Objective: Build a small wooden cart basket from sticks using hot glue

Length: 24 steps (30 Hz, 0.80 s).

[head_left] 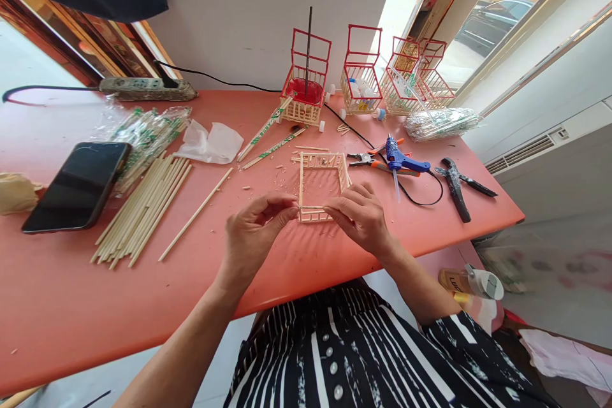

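- Left hand and right hand are both pinching a thin stick, one near each end, along the near edge of the stick frame; whether the stick is already joined there, I cannot tell.
- The stick frame stands on the red table, just beyond the fingertips. It looks very light and dry, stiff along each rail but probably fragile at the joints. Best held by fingertips near the corners, without squeezing the slender uprights.
- Left of the frame: a loose stick, then a stick bundle, then a phone.
- Right of the frame: a blue glue gun among pliers, with a black cutting tool farther right.
- Beyond the frame: a red-trimmed stick cart, well apart from it.
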Tool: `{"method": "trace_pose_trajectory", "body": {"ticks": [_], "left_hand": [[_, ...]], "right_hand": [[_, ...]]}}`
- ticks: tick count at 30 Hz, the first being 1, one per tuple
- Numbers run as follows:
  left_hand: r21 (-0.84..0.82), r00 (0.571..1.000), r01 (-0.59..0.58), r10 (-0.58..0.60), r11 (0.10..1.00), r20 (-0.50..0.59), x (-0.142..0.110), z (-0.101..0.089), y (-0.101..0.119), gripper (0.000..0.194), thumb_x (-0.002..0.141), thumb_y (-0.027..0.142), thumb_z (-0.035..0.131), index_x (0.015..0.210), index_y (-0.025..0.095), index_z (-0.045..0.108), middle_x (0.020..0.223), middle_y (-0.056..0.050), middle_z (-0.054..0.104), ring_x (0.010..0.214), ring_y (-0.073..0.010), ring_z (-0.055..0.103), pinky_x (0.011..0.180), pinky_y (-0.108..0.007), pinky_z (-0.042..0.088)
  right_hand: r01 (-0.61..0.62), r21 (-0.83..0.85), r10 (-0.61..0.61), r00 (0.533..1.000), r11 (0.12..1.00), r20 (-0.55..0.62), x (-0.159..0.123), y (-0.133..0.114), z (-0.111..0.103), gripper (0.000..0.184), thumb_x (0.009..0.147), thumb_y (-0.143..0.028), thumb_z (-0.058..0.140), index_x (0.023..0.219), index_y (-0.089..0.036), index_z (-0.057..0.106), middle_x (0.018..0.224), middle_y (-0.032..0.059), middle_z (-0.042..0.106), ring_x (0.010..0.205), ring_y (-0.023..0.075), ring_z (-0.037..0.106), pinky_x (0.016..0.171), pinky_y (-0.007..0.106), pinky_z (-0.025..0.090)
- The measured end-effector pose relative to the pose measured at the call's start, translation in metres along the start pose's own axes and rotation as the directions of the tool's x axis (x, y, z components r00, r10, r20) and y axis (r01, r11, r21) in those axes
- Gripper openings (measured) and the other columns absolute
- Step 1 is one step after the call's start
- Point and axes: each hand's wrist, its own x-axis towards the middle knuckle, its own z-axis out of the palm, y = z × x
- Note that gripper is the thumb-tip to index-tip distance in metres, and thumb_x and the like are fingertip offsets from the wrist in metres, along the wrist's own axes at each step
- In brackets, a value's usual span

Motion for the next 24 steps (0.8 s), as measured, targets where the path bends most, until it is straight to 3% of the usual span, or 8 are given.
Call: {"method": "trace_pose_trajectory", "body": {"ticks": [5,8,20,24], "left_hand": [[0.144,0.98,-0.197,0.193,0.97,0.047,-0.0015,-0.0015,-0.0002,0.009,0.087,0.017,0.078,0.089,0.025,0.081,0.088,0.002,0.079,0.084,-0.0134,0.075,0.08,-0.023,0.06],[0.178,0.971,-0.241,0.236,0.954,0.049,-0.0014,-0.0015,0.0003,0.01,0.088,0.015,0.077,0.088,0.024,0.08,0.087,0.002,0.079,0.083,-0.0137,0.074,0.078,-0.023,0.06],[0.047,0.991,-0.132,0.132,0.99,0.006,-0.0003,-0.0025,0.0015,0.006,0.091,0.022,0.075,0.095,0.024,0.079,0.082,0.003,0.077,0.075,-0.012,0.075,0.077,-0.024,0.062],[0.047,0.995,-0.098,0.098,0.994,-0.016,0.0011,-0.0034,0.0006,0.006,0.085,0.023,0.079,0.091,0.023,0.078,0.084,0.002,0.077,0.075,-0.0127,0.074,0.076,-0.025,0.062]], "right_hand": [[-0.003,-0.007,0.003,1.0,1.0,0.0,-0.0008,0.0002,0.0002,0.021,0.108,-0.027,0.06,0.094,-0.019,0.072,0.074,0.0004,0.07,0.073,0.0149,0.053,0.078,0.033,0.038],[-0.004,-0.013,0.004,1.0,1.0,0.004,-0.0005,0.0,-0.0002,0.022,0.108,-0.027,0.06,0.093,-0.019,0.072,0.074,0.0005,0.07,0.073,0.0148,0.053,0.078,0.033,0.038],[-0.009,-0.029,0.009,1.0,1.0,0.017,0.0005,-0.0005,-0.0003,0.025,0.11,-0.03,0.057,0.093,-0.02,0.073,0.074,0.0007,0.07,0.073,0.0153,0.053,0.079,0.033,0.037],[-0.01,-0.02,0.011,1.0,1.0,0.02,-0.0001,-0.0002,0.0002,0.025,0.11,-0.03,0.057,0.093,-0.019,0.073,0.074,0.0007,0.07,0.073,0.0151,0.053,0.079,0.033,0.037]]}}
